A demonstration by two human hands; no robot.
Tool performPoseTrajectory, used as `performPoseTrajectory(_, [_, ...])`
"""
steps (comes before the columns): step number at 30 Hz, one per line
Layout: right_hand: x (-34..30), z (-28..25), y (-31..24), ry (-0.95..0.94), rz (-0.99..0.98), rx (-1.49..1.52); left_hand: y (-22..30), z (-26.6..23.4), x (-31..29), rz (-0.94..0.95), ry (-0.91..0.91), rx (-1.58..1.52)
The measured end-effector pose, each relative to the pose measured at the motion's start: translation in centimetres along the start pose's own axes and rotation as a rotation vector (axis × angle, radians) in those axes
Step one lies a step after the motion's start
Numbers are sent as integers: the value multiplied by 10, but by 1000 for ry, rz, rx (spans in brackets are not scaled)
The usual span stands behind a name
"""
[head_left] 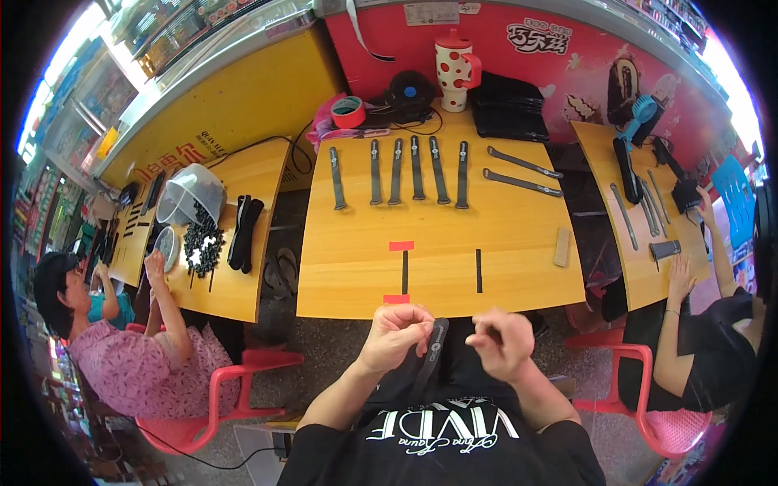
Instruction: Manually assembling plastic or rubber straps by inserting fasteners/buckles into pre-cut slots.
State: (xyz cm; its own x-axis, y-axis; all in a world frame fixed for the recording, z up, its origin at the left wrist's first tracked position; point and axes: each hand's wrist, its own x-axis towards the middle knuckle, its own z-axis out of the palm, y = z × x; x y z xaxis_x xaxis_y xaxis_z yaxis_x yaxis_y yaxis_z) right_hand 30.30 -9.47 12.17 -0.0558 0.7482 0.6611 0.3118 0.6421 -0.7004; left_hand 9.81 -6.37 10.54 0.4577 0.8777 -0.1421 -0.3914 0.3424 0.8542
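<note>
In front of my chest, just off the table's near edge, my left hand (397, 336) pinches a black strap (434, 350) whose rounded end points up and whose length hangs down. To its right, my right hand (504, 344) is raised apart from the strap, fingers curled in; whether anything small is between them is hidden. Across the far half of the wooden table (356, 275) lie several similar black straps (416, 166), most side by side, with two slanted ones (525, 182) at the right. Nearest my hands, a dark strip (405, 271) lies between two red tape pieces (401, 246).
Another dark strip (478, 270) and a small tan block (561, 247) lie to the right. A dotted tumbler (454, 73), black pouches (508, 109) and a tape roll (348, 112) stand at the back. People work at side tables; the left one has a tipped plastic tub (190, 194).
</note>
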Motion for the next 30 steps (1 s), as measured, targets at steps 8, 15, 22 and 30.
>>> performPoseTrajectory(8, [9,10,3,-188,-144,-89,10,18,-8,124,-71,293])
performPoseTrajectory(15, [2,15,2,-144,-231,-153,2,16,-10,35,-12,86])
performPoseTrajectory(22, [-2,20,-4,-13,-142,-121,5,26,-12,161,77,189])
performPoseTrajectory(30, [-2,18,-1,-35,6,-20,9,27,-12,188,50,299])
